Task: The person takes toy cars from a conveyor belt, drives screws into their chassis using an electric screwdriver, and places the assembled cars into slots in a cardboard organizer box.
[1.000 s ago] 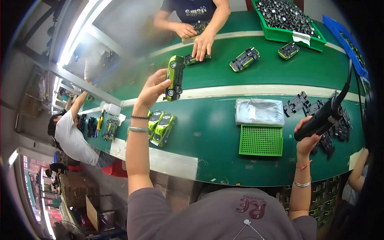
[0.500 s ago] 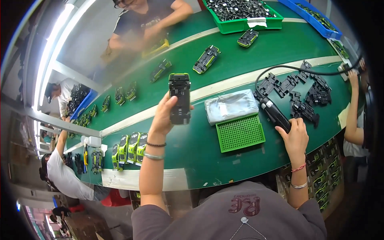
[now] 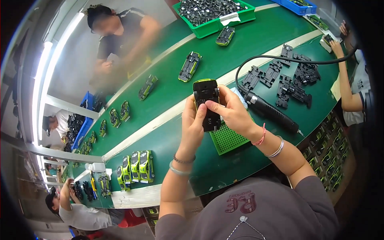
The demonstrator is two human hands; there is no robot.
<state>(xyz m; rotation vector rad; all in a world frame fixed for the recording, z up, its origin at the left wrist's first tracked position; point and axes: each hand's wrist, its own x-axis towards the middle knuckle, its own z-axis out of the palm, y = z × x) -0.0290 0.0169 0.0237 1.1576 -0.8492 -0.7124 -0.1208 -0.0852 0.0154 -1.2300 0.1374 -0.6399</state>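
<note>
A toy car [image 3: 206,91] is held upright on end, its black underside toward me and a thin yellow-green edge showing. My left hand [image 3: 193,121] is closed around its left side, thumb on the underside. From the other side my right hand [image 3: 237,116] grips the same car, its thumb pressed beside the left one. Beyond the right hand lies a black electric screwdriver [image 3: 273,113] with its cable, tip toward the near edge. Partly hidden under the right hand is a green perforated basket [image 3: 228,141]. Several black car chassis plates [image 3: 273,73] lie past the screwdriver.
Finished-looking green toy cars [image 3: 146,166] stand at the left. More cars lie upside down along the green conveyor belt [image 3: 168,64]. A green bin [image 3: 196,29] of small black parts stands at the back. Co-workers sit across, left and right; stacked car trays [image 3: 330,156] are at the lower right.
My right hand has let go of the screwdriver and moved left onto the toy car. The car, in my left hand, has shifted right and is now held by both hands.
</note>
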